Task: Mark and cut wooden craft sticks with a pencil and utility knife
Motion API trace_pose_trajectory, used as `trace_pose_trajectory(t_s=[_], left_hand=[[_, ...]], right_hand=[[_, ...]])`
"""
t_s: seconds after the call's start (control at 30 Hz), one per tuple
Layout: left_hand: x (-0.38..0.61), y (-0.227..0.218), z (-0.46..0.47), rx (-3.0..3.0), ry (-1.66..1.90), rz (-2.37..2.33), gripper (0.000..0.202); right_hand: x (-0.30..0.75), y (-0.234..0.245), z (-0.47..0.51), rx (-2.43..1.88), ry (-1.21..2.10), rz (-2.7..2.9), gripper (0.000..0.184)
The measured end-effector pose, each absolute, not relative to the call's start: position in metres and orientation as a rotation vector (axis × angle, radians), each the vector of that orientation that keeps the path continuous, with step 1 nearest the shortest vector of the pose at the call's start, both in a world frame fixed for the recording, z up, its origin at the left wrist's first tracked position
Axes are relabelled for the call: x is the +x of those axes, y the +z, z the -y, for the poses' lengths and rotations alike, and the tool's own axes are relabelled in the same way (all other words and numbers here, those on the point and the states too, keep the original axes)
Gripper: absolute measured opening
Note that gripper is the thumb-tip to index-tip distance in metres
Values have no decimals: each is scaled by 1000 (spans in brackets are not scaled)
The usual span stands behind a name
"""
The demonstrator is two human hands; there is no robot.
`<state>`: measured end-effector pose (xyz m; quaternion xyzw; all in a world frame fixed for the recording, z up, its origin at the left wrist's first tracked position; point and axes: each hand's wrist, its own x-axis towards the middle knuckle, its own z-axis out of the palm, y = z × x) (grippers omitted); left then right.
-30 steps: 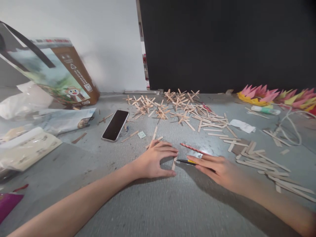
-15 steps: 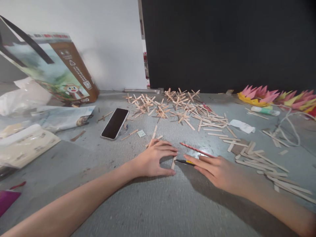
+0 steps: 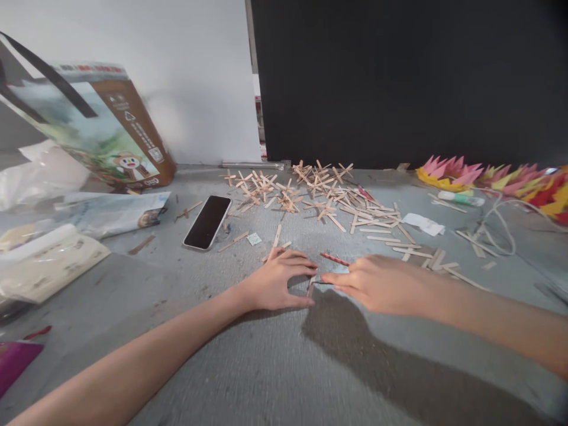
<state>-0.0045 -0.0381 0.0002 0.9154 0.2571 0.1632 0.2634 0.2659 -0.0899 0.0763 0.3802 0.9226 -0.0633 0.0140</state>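
Observation:
My left hand [image 3: 275, 279] rests on the grey table [image 3: 266, 367], index finger and thumb pinching the two ends of a short wooden stick [image 3: 311, 287]. My right hand [image 3: 377, 284] comes in from the right with fingers closed together. It holds a thin dark tool [image 3: 323, 282] whose tip meets the stick; most of the tool is hidden under the fingers. A red pencil [image 3: 335, 259] lies just behind both hands.
Behind lie a pile of crossed wooden sticks [image 3: 310, 189] and loose sticks [image 3: 381, 228], with a black phone [image 3: 207, 222] at left. A tilted carton [image 3: 102, 130] and plastic bags [image 3: 48, 260] fill the left; paper flowers [image 3: 488, 174] and a white cord [image 3: 501, 228] the right.
My right hand has lifted off the table and moved left to the stick, now covering most of the black-and-yellow tool. The left hand has stayed in place.

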Motion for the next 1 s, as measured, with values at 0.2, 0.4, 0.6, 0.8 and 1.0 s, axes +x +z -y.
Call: trace_pose_trajectory(t_s=[0.2,0.4,0.6,0.8,1.0], left_hand=[[-5,-3,38,2488,461,-683,56],[-5,-5,37,2492,483,-664,50],[-4,-5,38,2498,481,-680,52],[-4,0,40,2495,455,-686,58],[-5,0,40,2488,453,-699,61]], right_hand=[[232,111,67,1155,-391,-2654,36],[217,119,67,1091,-330,-2527,38],[229,110,76,1127,-274,-2598,40],[271,63,90,1264,-476,-2823,44],[290,26,110,1434,-769,-2932,45]])
